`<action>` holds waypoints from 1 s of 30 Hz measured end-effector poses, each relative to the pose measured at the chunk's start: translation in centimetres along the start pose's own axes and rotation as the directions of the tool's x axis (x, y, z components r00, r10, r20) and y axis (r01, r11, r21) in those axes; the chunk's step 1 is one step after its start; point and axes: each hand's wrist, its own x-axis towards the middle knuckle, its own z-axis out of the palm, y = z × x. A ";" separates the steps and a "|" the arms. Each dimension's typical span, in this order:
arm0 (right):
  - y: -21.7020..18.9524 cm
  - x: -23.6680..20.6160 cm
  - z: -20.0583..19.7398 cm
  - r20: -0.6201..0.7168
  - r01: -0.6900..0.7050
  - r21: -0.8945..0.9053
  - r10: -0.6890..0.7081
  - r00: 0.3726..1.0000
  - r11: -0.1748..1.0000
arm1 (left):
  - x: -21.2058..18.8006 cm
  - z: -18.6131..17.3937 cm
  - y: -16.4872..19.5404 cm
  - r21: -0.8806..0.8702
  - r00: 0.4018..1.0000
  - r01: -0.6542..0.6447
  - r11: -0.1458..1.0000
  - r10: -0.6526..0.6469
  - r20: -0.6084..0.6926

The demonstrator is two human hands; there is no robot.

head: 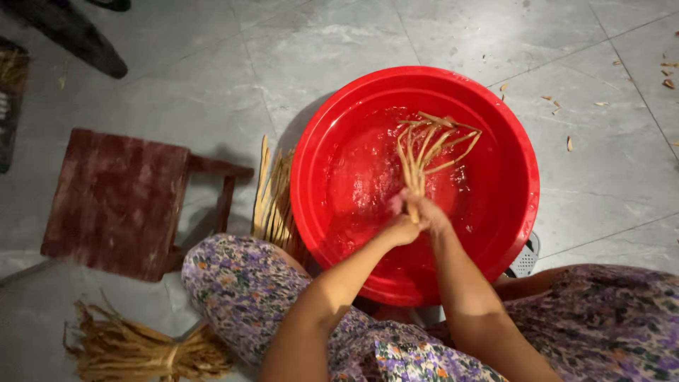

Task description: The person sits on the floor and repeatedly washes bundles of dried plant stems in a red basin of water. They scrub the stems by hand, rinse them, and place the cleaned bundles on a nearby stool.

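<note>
A big red plastic basin point(495, 233) with water in it sits on the grey floor between my knees. Both hands meet over the water and grip one bundle of pale tan fibre strips point(428, 145) at its near end. My left hand point(399, 230) holds it from the left and my right hand point(430, 212) wraps it from the right. The strips fan out away from me, their far ends spread above the wet basin bottom.
A low dark-red wooden stool point(117, 201) stands to the left. More tan strips point(272, 201) lean between the stool and the basin. A tied bundle of dry fibres point(141, 350) lies at lower left. Scraps point(569, 141) dot the tiled floor at right.
</note>
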 end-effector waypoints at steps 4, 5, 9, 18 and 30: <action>-4.5 -0.8 1.0 -0.378 0.234 0.379 -0.081 0.922 0.895 | -6.3 -1.6 2.7 -0.070 0.983 -0.167 0.983 0.161 -0.091; -5.4 -1.2 1.2 -0.356 0.289 0.475 -0.120 0.927 0.831 | -8.2 -2.4 3.3 -0.107 0.971 -0.221 0.970 0.209 -0.113; -8.2 -1.8 1.4 -0.424 0.392 0.502 -0.175 0.888 0.771 | -16.6 -5.8 4.6 0.012 0.945 -0.256 0.967 0.253 -0.206; -10.7 -7.3 4.2 -0.611 0.584 0.270 -0.332 0.718 0.766 | -25.2 -13.6 0.7 0.118 0.848 -0.447 0.887 0.462 -0.259; -6.8 -6.3 14.5 -0.417 0.412 0.309 -0.267 0.869 0.857 | -19.0 -7.9 4.4 0.247 0.916 -0.249 0.937 0.310 -0.254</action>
